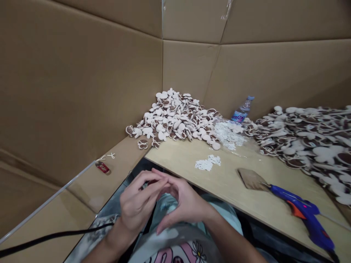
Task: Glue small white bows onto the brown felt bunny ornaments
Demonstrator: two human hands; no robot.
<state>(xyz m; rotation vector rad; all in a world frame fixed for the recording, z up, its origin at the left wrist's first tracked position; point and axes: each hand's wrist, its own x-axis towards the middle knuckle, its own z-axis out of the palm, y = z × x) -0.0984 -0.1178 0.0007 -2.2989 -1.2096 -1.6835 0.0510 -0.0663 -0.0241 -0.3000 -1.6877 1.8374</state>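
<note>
My left hand (138,202) and my right hand (182,204) meet in front of my chest, below the near edge of the wooden board (227,182). The fingers of both are curled and touch at the tips, pinching together. What they hold, if anything, is hidden between them. A small heap of white cut-out pieces (207,163) lies on the board just beyond my hands. A blue glue gun (304,215) rests on the board to the right, its nozzle on a brown scrap (251,179).
Two large piles of white-and-brown wooden shapes (175,118) (309,140) lie at the back and right. A clear bag of white bits (229,134) and a water bottle (241,111) sit between them. Cardboard walls (68,91) enclose the space. A red lighter (103,167) lies left; a black cable (55,236) crosses below.
</note>
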